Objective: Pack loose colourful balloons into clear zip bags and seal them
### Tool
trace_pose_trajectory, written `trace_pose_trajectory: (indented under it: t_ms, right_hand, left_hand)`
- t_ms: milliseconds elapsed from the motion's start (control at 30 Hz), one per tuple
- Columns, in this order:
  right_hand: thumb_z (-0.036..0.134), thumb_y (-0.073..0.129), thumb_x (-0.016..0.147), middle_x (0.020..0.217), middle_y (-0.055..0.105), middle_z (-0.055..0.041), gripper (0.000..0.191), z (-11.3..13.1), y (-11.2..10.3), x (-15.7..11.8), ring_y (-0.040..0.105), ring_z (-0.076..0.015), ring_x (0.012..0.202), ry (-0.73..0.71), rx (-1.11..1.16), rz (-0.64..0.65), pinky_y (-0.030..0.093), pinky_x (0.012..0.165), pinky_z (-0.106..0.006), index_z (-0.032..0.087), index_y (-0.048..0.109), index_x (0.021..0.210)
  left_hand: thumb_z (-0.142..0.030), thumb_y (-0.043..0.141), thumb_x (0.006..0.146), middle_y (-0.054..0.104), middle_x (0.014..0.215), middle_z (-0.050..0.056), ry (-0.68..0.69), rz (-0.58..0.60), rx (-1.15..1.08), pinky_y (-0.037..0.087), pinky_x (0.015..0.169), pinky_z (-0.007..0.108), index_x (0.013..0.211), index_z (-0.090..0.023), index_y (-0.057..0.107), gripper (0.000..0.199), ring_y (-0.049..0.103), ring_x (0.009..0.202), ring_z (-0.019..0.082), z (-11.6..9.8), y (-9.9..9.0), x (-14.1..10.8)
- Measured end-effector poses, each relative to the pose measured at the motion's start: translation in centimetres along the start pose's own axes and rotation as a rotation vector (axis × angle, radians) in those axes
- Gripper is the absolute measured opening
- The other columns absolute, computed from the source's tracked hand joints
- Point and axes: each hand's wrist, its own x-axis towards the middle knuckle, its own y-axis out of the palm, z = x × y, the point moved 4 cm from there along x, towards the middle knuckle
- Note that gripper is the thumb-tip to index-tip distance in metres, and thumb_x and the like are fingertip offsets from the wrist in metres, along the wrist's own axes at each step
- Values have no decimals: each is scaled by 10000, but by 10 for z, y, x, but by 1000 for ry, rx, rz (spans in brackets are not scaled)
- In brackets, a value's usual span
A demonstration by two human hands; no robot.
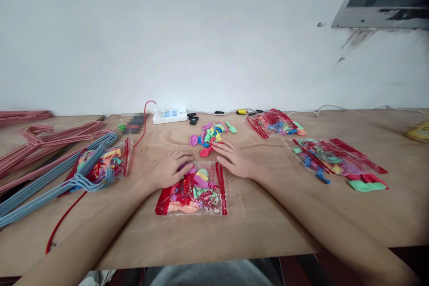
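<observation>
A clear and red plastic bag of colourful balloons (191, 193) lies flat in front of me on the wooden table. My left hand (171, 170) rests at the bag's upper left corner, its fingers stretched out and nothing gripped. On the other side, my right hand (233, 159) is beside the bag's upper right corner with its fingers extended. Those fingertips reach a red balloon (205, 151); whether they touch it I cannot tell. Just beyond both hands lies a loose pile of balloons (214, 132) in green, yellow, blue and purple.
Two more balloon bags (273, 124) (335, 156) lie to the right, with balloons spilling out. At left, blue hangers (63, 187) overlap another balloon bag (115, 161); pink hangers (36, 143) lie farther left. A white power strip (170, 115) with a red cable stands by the wall.
</observation>
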Motion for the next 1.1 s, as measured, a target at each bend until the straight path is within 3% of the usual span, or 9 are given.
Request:
trace_pose_trajectory:
  t_ms: [100, 200, 567, 733, 967, 1100]
  right_hand:
    - [494, 422, 1150, 1598, 605, -32, 486, 7, 1, 1, 339, -332, 1622, -22, -77, 49, 219, 1344, -626, 293, 645, 1532]
    - [468, 400, 1157, 1569, 633, -33, 469, 8, 1, 2, 377, -327, 1602, -1, -99, 34, 241, 1340, -609, 287, 720, 1448]
    - [438, 414, 1147, 1463, 675, -127, 455, -5, 3, 2, 566, -333, 1416, 98, -94, -96, 439, 1217, -576, 241, 754, 1377]
    - [480, 419, 1135, 1409, 707, -151, 483, -11, 3, 3, 597, -343, 1369, 165, -45, -117, 434, 1205, -587, 212, 757, 1351]
    - [729, 450, 1065, 1469, 682, -105, 619, -18, -22, -6, 581, -322, 1420, 326, 387, -286, 379, 1276, -526, 261, 789, 1287]
    - [799, 518, 999, 1331, 771, -75, 631, -26, -48, -15, 616, -322, 1388, 435, 728, -375, 366, 1280, -511, 284, 832, 1182]
  left_hand:
    - [-471, 428, 1151, 667, 1494, 89, 10, -6, -2, 439, 1228, 516, 1400, -258, 689, 418, 584, 1415, 293, 1, 1, 0]
    - [-466, 434, 1152, 675, 1485, 77, 16, -9, -7, 439, 1228, 512, 1400, -274, 690, 405, 582, 1417, 289, 3, 2, 0]
    - [-458, 455, 1149, 691, 1454, 81, 16, -22, -14, 453, 1217, 494, 1406, -264, 677, 391, 591, 1406, 278, 2, 1, 0]
    - [-447, 460, 1148, 701, 1441, 75, 14, -18, -15, 456, 1214, 491, 1412, -268, 673, 383, 598, 1397, 277, 0, 0, 0]
    - [-434, 453, 1150, 693, 1450, 74, 14, -9, -5, 457, 1213, 494, 1388, -260, 676, 371, 588, 1408, 277, -1, -1, 0]
    - [-432, 453, 1149, 690, 1455, 80, 7, -4, -5, 461, 1207, 503, 1405, -249, 663, 379, 588, 1408, 281, -1, -1, -1]
